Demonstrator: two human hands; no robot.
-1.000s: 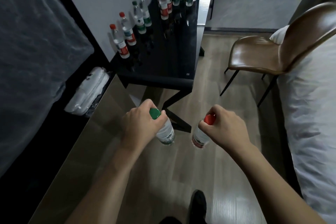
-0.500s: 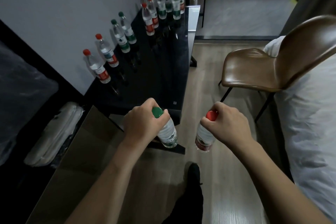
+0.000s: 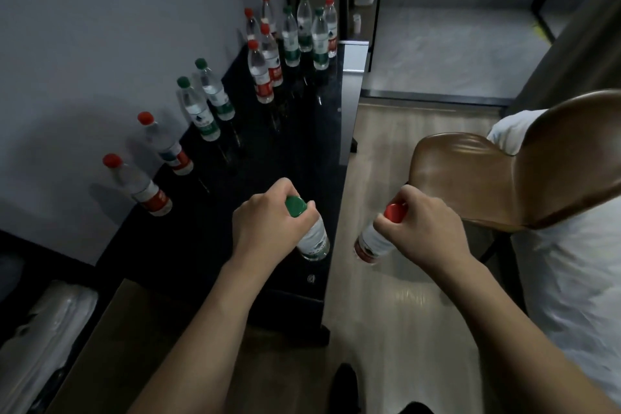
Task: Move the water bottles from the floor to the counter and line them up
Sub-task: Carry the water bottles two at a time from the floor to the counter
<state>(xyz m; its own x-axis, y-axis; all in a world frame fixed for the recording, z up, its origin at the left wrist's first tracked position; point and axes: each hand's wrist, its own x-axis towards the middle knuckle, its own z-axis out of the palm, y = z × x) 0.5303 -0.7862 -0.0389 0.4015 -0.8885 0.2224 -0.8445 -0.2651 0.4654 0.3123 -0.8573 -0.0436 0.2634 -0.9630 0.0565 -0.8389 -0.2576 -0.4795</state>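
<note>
The person is carrying two more bottles in: the left hand (image 3: 268, 225) is gripping a green-capped water bottle (image 3: 312, 239) by its neck above the black worktop (image 3: 289, 151), and the right hand (image 3: 426, 228) is clutching a red-capped water bottle (image 3: 373, 242) over the floor (image 3: 386, 296). About a dozen bottles (image 3: 262, 77) are already standing along the wall, so most of the job looks done. Their labels are showing red and green bands, but no writing is legible.

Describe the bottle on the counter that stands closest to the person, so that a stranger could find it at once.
Start at the black counter along the grey wall, where a row of bottles runs beside the wall. The red-capped bottle at the near end of that row is the one. It stands alone in the near corner, apart from its red-capped neighbour.
</note>
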